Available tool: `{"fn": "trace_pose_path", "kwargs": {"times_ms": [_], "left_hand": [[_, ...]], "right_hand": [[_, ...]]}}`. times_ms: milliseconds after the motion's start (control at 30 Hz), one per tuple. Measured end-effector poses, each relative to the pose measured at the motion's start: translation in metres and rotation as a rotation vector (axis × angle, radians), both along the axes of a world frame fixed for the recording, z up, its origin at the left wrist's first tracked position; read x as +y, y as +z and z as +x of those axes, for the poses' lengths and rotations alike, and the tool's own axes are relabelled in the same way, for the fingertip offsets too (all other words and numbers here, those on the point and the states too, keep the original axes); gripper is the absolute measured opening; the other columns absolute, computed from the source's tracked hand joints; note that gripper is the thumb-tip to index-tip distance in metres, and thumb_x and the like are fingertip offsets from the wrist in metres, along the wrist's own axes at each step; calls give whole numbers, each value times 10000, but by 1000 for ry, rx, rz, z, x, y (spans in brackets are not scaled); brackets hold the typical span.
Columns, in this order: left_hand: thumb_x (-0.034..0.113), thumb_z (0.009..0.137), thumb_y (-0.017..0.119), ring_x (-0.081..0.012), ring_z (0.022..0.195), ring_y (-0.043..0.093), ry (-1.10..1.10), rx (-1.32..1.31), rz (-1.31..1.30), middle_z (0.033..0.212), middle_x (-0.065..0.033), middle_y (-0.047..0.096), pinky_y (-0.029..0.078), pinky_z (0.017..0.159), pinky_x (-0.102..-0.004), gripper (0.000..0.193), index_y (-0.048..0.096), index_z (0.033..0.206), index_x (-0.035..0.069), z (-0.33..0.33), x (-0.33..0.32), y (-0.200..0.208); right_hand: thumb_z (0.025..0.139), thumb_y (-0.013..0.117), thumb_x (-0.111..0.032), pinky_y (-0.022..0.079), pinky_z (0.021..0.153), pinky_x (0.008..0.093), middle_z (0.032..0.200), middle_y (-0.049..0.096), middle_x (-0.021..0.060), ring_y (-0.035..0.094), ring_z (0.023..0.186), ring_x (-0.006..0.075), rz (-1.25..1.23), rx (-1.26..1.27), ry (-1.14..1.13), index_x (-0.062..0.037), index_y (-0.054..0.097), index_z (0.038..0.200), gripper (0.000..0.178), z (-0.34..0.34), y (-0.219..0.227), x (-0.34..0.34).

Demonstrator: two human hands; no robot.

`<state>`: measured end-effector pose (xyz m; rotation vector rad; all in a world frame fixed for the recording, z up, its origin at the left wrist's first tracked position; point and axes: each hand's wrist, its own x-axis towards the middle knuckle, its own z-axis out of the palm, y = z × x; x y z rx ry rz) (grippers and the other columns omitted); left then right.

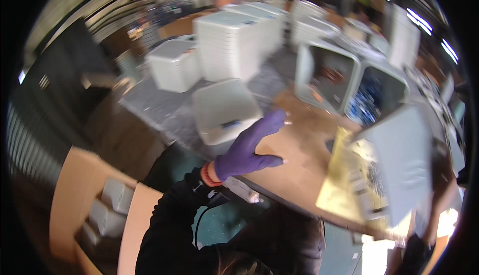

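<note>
My left hand [249, 147], in a purple glove, reaches over the table's edge with its fingers and thumb spread and nothing between them. It passes close to the near right corner of a pale plastic bin [224, 110] lying on the table. At the right, a light grey plastic bin [401, 160] is tilted up, blurred by motion. My right hand [440, 157] is at that bin's far right side and appears to hold it, though its fingers are smeared and mostly hidden. Beside the bin lies a yellow sheet [334, 185] on the brown table covering [294, 152].
Tall stacks of white bins [227, 45] stand at the back. Two bins on their sides hold small parts: reddish ones in one bin [305, 70], blue ones in another [404, 83]. At lower left, an open cardboard box [75, 190] contains pale plastic pieces [117, 195].
</note>
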<state>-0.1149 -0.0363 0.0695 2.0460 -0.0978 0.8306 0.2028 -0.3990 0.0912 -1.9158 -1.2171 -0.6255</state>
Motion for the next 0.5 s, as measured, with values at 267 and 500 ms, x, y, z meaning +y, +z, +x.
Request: {"fn": "trace_pose_path", "kwargs": {"times_ms": [267,500], "left_hand": [[172,907,775,-412,1535,302,-439,218,403,1631,-266,344,299,1222,-459,505,639,1376,41,46,-37,-7],[224,1023,678,-92,864,578,390,436,-332,963,-5,649,486,736,-284,307,668,1168,-46,61,-26,-34]], "right_hand": [[883,770,-45,575,896,375,1105,757,169,752,972,298,-314,487,677,-48,688,1292,417,-51,-52,62],[829,772,-115,517,969,437,1123,719,155,641,1118,353,-407,56,105,-69,746,1072,248,79,-54,91]]}}
